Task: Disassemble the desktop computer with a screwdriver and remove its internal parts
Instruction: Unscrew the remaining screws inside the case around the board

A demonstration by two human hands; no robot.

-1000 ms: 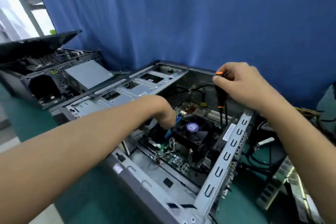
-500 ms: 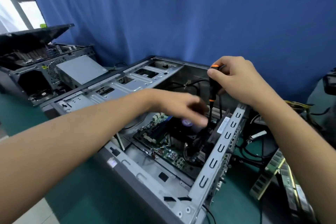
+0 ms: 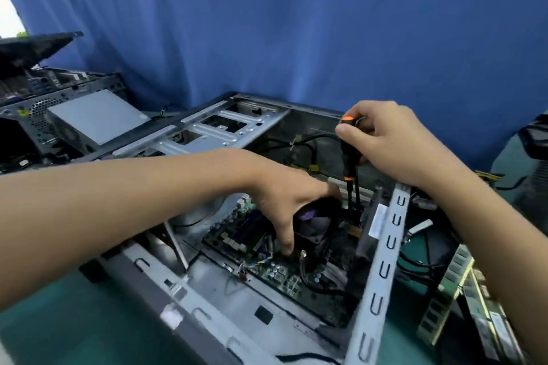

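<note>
green mat (image 3: 74,320) covers the work surface under an open desktop case (image 3: 207,320), which lies on its side in the middle of the view. behind the case a blue curtain (image 3: 296,24) fills the back of the room; far left of the case, at the curtain's edge, a sliver of bright window (image 3: 9,15) shows. left of the case sits a second case (image 3: 38,115), lid propped up, with a grey metal box inside. right of the case, on the mat, lie green memory sticks (image 3: 447,299) and loose black cables. inside the case a green board (image 3: 267,270) lies flat with a black fan (image 3: 314,222) mounted on it. the left hand (image 3: 284,204) reaches into the case and grips the fan, thumb down its near side, fingers curled over the far side. the right hand (image 3: 394,142), above the far right part of the case, is wrapped round the black and orange handle of a screwdriver (image 3: 348,157), held upright just beside the fan, shaft pointing down into the case, tip lost in shadow.
</note>
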